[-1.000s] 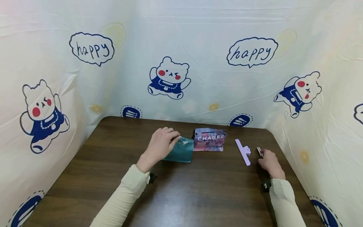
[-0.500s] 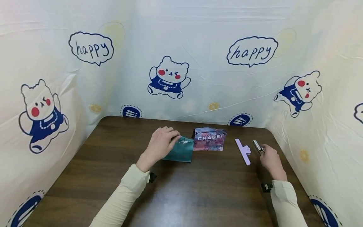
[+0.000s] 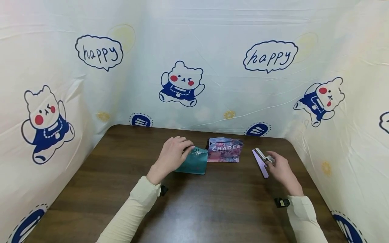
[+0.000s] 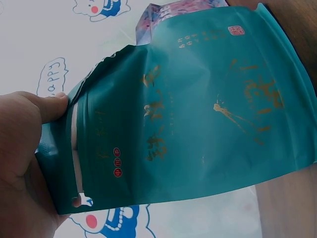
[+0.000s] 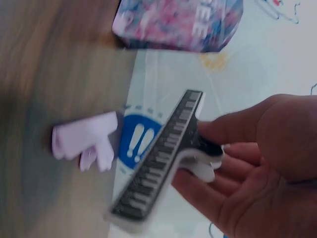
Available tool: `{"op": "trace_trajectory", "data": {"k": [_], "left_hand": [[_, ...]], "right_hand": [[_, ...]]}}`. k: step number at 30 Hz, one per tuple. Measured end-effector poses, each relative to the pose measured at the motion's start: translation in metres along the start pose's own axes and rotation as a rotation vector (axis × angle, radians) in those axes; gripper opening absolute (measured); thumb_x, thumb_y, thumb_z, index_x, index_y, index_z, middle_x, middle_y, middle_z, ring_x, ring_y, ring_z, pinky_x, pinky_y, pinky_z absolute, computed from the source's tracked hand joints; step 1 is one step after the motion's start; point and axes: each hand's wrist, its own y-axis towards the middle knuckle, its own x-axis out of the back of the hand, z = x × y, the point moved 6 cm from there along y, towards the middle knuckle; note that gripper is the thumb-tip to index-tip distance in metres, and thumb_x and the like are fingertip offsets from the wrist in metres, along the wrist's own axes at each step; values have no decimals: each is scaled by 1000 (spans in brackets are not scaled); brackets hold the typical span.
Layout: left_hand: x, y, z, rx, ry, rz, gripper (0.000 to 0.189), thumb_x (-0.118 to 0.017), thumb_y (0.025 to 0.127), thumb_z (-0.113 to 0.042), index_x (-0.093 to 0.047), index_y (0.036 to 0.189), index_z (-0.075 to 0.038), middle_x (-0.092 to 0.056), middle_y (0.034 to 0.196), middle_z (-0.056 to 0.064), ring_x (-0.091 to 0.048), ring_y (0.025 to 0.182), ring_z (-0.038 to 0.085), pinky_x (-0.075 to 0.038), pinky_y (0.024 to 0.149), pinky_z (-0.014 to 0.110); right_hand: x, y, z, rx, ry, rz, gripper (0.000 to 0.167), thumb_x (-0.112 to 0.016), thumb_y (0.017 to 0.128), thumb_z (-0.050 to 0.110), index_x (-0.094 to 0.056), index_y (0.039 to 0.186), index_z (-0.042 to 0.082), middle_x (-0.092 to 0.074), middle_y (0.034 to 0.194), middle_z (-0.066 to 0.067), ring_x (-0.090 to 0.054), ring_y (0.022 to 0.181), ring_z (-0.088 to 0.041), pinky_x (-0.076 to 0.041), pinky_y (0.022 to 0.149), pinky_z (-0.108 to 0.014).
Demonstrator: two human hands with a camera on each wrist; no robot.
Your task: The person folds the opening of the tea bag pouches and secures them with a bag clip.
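My left hand [image 3: 174, 153] pinches the top edge of a teal tea pouch [image 4: 198, 109] with gold lettering, thumb over its front. The pouch [image 3: 192, 163] stands at mid-table, its top part torn with a slit showing. In my right hand [image 3: 282, 170] is a bag clip [image 5: 163, 153] printed with black and white piano keys; thumb and fingers pinch its handles. The piano clip overlaps a lilac bag clip [image 3: 261, 165] in the head view. The right wrist view shows the lilac clip [image 5: 86, 134] lying apart on the table.
A pink and blue CHAGEE pouch [image 3: 225, 150] stands beside the teal pouch, at its right. The dark wooden table [image 3: 212, 209] is bordered at the back and sides by a patterned curtain [image 3: 212, 33].
My right hand has lifted the piano-key clip and carried it left, over to the lilac clip. The left hand and the teal pouch have stayed in place.
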Motion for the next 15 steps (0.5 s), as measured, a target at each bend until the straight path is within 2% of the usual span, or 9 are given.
{"op": "trace_trajectory", "data": {"k": [5, 8, 11, 15], "left_hand": [[-1, 0, 0, -2, -4, -2, 14, -69, 99, -25, -78, 101, -15, -70, 87, -1, -57, 75, 16, -42, 65, 29], [-1, 0, 0, -1, -2, -4, 14, -69, 99, -26, -78, 101, -15, -70, 87, -1, -58, 76, 16, -43, 66, 29], [-1, 0, 1, 2, -4, 2, 15, -69, 99, -26, -78, 102, -15, -71, 88, -1, -58, 76, 16, -44, 66, 29], [0, -1, 0, 0, -8, 4, 14, -68, 99, -26, -78, 101, -15, -71, 88, -1, -58, 76, 16, -44, 66, 29]], "right_hand": [[-10, 1, 21, 57, 88, 52, 43, -67, 91, -6, -55, 131, -14, -67, 114, -35, -69, 95, -42, -56, 75, -49], [-19, 3, 31, 65, 162, 89, 45, -70, 91, -4, -56, 132, -14, -67, 116, -35, -71, 100, -45, -59, 76, -46], [-26, 5, 42, 87, 217, 116, 42, -72, 90, -3, -60, 129, -13, -70, 113, -31, -72, 99, -42, -61, 74, -41], [-36, 5, 56, 142, 231, 154, 34, -75, 90, 1, -67, 122, -6, -73, 105, -21, -73, 87, -28, -60, 70, -33]]}}
